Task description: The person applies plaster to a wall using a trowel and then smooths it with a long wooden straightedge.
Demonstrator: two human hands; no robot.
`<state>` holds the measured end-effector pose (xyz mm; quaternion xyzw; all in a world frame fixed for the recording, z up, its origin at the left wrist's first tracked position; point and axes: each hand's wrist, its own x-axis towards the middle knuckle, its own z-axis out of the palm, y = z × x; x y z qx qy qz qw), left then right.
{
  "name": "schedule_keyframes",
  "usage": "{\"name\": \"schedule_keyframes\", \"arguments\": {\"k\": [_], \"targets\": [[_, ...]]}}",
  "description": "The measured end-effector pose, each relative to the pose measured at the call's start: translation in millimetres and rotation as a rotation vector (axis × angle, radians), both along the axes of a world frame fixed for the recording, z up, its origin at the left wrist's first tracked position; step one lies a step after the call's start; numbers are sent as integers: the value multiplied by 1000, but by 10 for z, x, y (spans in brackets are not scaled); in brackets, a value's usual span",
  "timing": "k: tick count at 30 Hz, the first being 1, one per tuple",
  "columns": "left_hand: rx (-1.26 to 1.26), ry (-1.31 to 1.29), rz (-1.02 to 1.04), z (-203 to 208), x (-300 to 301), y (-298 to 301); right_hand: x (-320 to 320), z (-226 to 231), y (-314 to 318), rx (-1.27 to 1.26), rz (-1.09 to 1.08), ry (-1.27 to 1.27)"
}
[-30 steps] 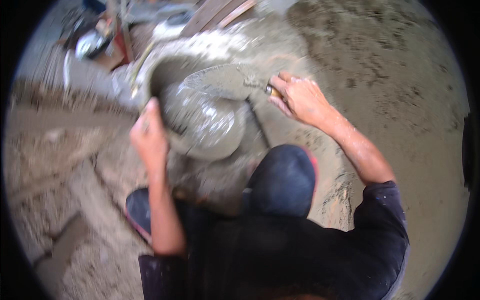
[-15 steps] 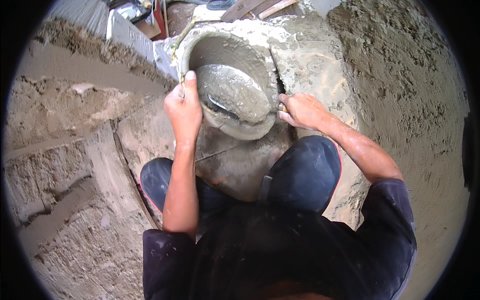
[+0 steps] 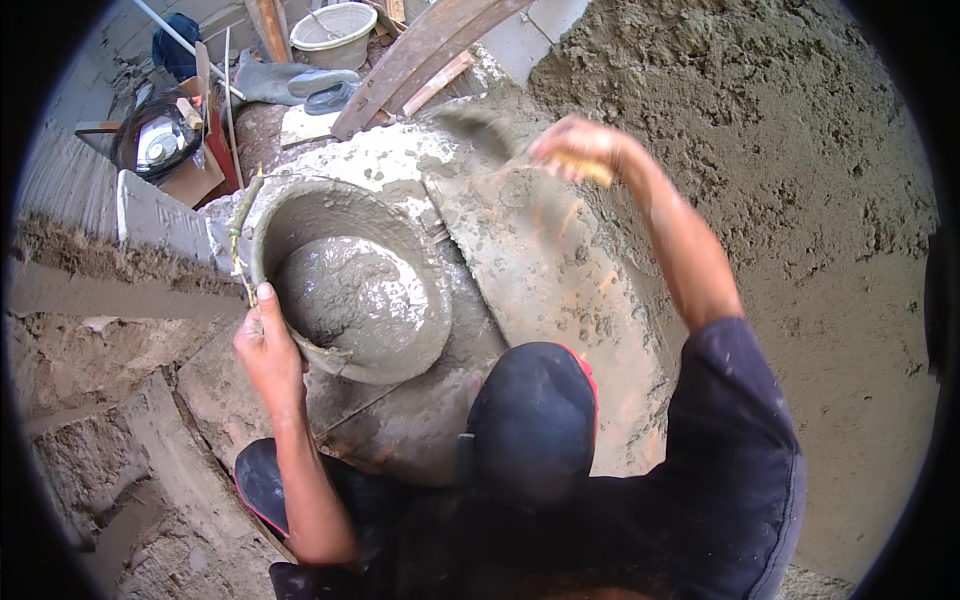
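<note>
My left hand (image 3: 270, 355) grips the near-left rim of a bucket (image 3: 425, 245), its thumb over the edge. Wet grey mortar (image 3: 345, 300) lies in the bucket, which stands on the slab between my knees and the far clutter. Out to the right, beyond the bucket, my right hand (image 3: 585, 145) is closed around the yellowish handle of a trowel (image 3: 478, 132). The trowel's blade is smeared by motion, so I cannot tell how much mortar is on it. It is close to the rough mortar-coated surface (image 3: 720, 120) on the right.
A mortar-spattered board (image 3: 540, 260) lies right of the bucket. Behind are curved wooden planks (image 3: 425, 60), a white basin (image 3: 335, 35), a grey boot (image 3: 270, 82) and a dark container of odds and ends (image 3: 155, 140). Rough ledges (image 3: 110, 350) rise at the left.
My right hand has swung the trowel out of the bucket, up and to the right. The view has shifted, so the bucket appears lower and further left. My left hand still grips its rim.
</note>
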<state>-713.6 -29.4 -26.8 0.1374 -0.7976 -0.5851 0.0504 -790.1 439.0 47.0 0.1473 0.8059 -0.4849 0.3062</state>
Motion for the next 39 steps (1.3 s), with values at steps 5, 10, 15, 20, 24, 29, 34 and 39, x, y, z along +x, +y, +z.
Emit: {"name": "schedule_keyframes", "arguments": {"k": [5,10,15,20,24,29,34,39], "targets": [[20,-13,38,-20,69,-14,39,619,408,761,-158,531],[-9,116,2,119,82,84,817,279,-953,917,474,956],[-72,150,-69,63,37,293,944,-707,-1951,810,771,737],[56,128,-47,0,91,198,1071,-816,-2059,385,826,429],[59,61,-28,81,49,123,1257,-766,-1854,436,718,528],[-20,106,-62,58,-14,74,1223,-557,-1751,638,528,522],[75,80,-54,-70,1,-64,1011,306,-1481,432,545,709],[47,57,-63,68,-26,43,346,858,-91,45,-14,68]]}}
